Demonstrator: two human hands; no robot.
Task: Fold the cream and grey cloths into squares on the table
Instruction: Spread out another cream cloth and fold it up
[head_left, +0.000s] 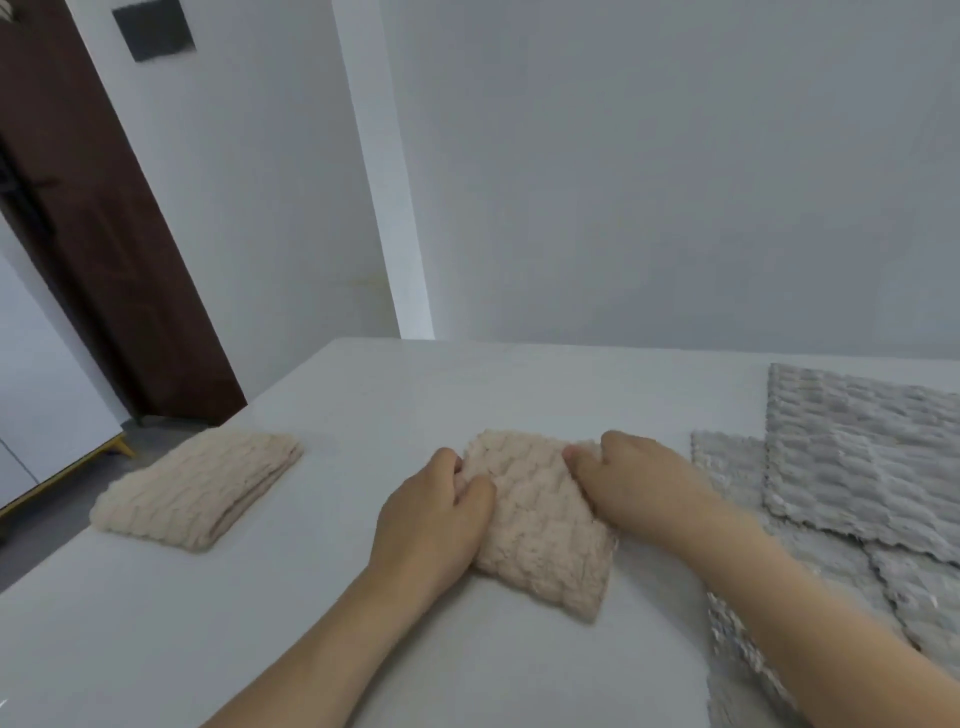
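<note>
The left hand (436, 512) and right hand (631, 480) pinch the far corners of a folded cream cloth (535, 525) at the table (363, 395) centre; squaring this fold appears to be the current step. Next, set it beside the finished cream stack (197, 488), where bare tabletop lies open, and take up the unfolded grey cloths (857, 452) overlapping at the right edge.

Folded cloth (200, 488) left — flat cloths (852, 462) right

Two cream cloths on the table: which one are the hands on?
The cream cloth in the middle, with the left hand and right hand on its edges. The other folded cream cloth lies untouched to the left.
</note>
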